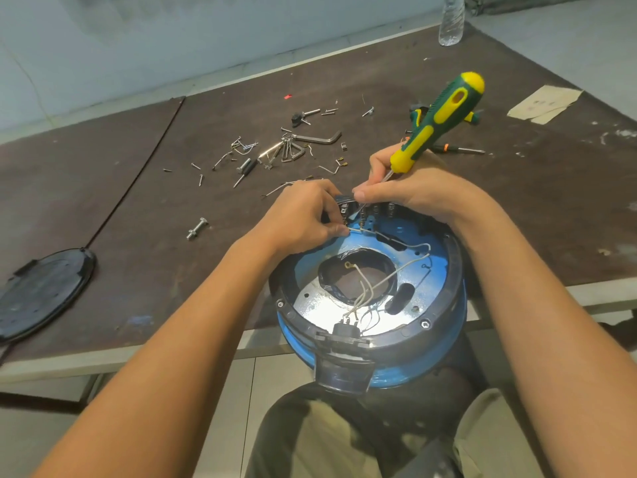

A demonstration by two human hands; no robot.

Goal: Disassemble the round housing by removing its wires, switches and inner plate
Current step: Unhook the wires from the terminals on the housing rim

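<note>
The round blue housing (451,270) with a black rim rests on my lap against the table edge, open side up. Inside lies a shiny inner plate (310,298) with a central hole, and white wires (389,276) run across it to a black switch (346,327) at the near rim. My left hand (303,219) pinches a white wire at the far rim, beside several switches there. My right hand (410,191) grips a green and yellow screwdriver (437,122), whose tip points down at those far switches; the tip itself is hidden behind my fingers.
On the brown table lie several loose screws and hex keys (289,146), a bolt with nut (196,228), a second screwdriver (455,150), a black round cover (41,294) at the left edge, paper (544,103) and a water bottle (451,19) at the back right.
</note>
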